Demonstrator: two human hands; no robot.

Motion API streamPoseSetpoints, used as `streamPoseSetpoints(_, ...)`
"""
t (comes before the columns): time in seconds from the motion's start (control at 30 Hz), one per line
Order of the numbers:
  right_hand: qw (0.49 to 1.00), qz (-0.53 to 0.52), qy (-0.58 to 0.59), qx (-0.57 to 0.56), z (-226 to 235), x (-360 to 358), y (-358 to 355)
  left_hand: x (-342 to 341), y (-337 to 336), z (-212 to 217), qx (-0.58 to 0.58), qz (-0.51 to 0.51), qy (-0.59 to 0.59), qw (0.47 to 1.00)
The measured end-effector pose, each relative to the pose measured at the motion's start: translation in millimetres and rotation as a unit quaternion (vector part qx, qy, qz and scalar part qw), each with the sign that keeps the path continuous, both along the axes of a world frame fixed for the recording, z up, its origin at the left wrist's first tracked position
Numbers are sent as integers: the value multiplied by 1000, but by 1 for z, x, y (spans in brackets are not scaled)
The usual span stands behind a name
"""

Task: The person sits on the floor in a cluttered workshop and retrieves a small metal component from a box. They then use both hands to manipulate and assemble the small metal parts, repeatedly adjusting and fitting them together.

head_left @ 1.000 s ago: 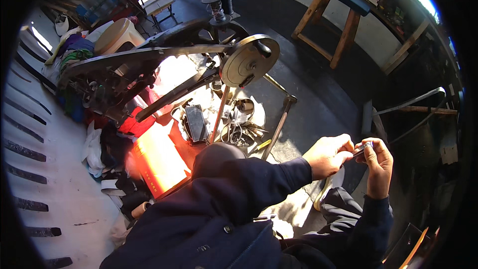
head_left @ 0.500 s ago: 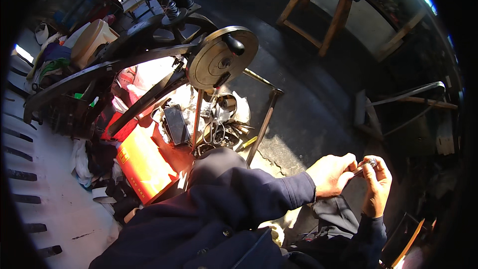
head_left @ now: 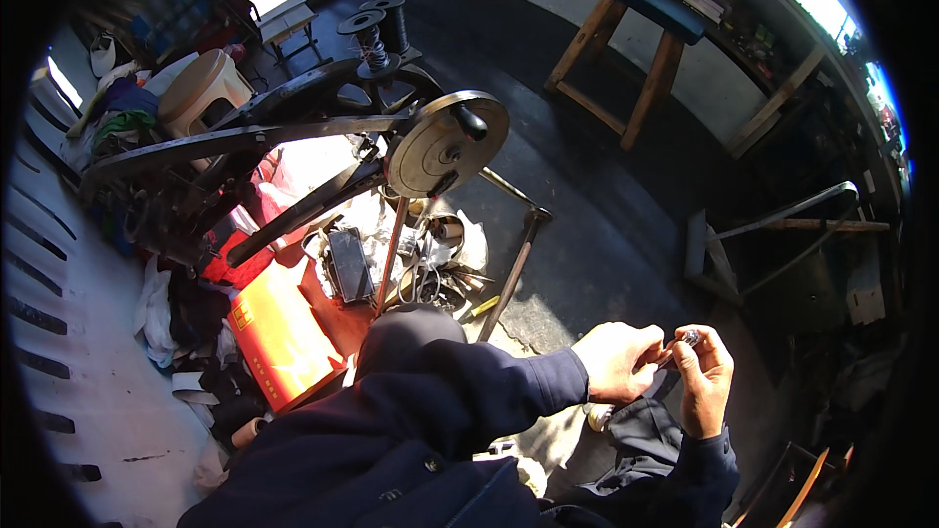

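Left hand and right hand: fingertips pinched together on one small shiny object, above dark cloth. Best handled with both grips firm and hands close. Handwheel machine stands well apart.

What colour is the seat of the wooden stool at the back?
Dark blue seat on bare wooden legs; the head view shows it clearly.

Small object pinched btwn both hands: shiny, prob. metal. Sleeves: dark matt cloth. Round wheel on the machine: dull brushed metal w/ glossy black knob. Machine arm: dark, worn metal. Stool at floor's far edge: bare wood legs, matt blue seat. Floor: rough concrete. Orange box: glossy card.
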State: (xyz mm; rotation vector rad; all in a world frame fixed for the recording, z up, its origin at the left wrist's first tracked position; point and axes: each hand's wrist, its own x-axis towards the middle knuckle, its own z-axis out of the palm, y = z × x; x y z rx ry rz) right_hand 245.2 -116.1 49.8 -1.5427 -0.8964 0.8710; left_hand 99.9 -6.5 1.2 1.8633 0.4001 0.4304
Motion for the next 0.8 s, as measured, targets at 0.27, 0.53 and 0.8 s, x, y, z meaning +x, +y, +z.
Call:
streamPoseSetpoints(0.27, 998, 26, 51, -15, -1, -6, 10, -19, 15, 6, -19, -12, 30, 999)
streamPoseSetpoints(0.53, 995, 42, 89, -25, 6, -8, 10, -32, 25, 2, -58, 59, -94, 992)
streamPoseSetpoints(0.8, 981, 102, 139, -86, -4, -17, 1, -29, 30, -3, -223, 84, -132, 962)
